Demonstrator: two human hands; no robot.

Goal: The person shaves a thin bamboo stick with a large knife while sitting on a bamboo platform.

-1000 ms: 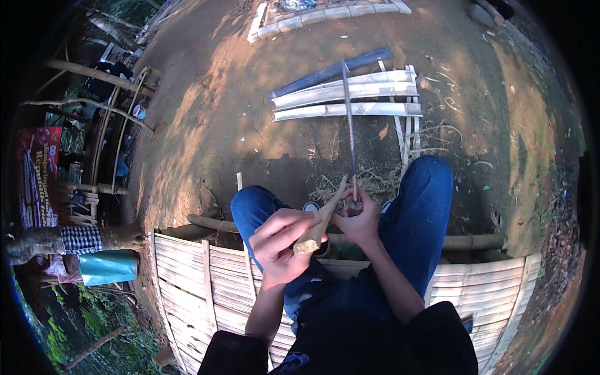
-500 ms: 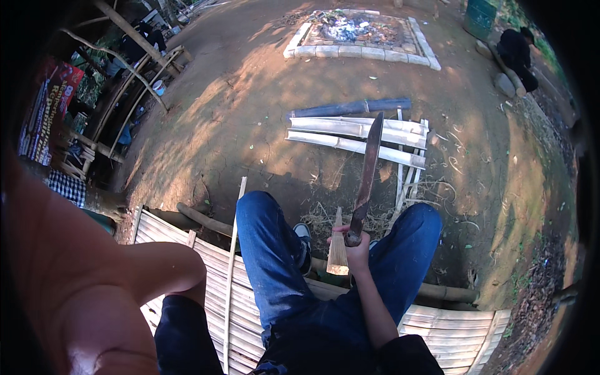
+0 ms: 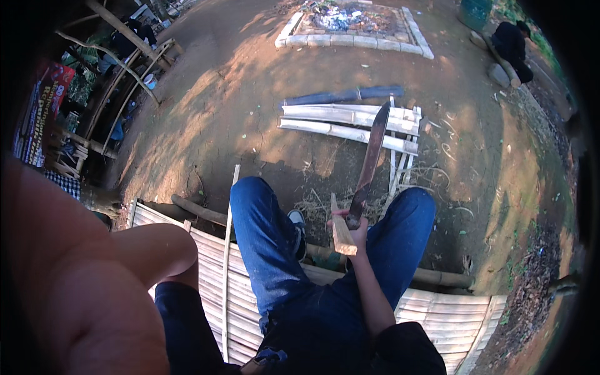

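My right hand (image 3: 357,232), in front of my knees, is closed around the handle of a machete (image 3: 373,153). The dark blade points away from me and up. That same hand also holds a short, pale split piece of bamboo or wood (image 3: 343,238), its cut end toward me. My left arm (image 3: 159,247) is bent up beside the camera and looms large at the left. The fingers of that left hand cannot be made out.
I sit on a bamboo-slat bench (image 3: 209,265) with a long thin strip (image 3: 227,250) at my left. Split bamboo lengths (image 3: 344,130) and a dark bamboo pole (image 3: 340,95) lie ahead. Beyond is a brick-edged fire pit (image 3: 350,41). A person (image 3: 509,47) crouches far right.
The bamboo or wood piece has tilted in my right hand, its near end swinging slightly right. The whole view has shifted a little. My left arm stays raised.
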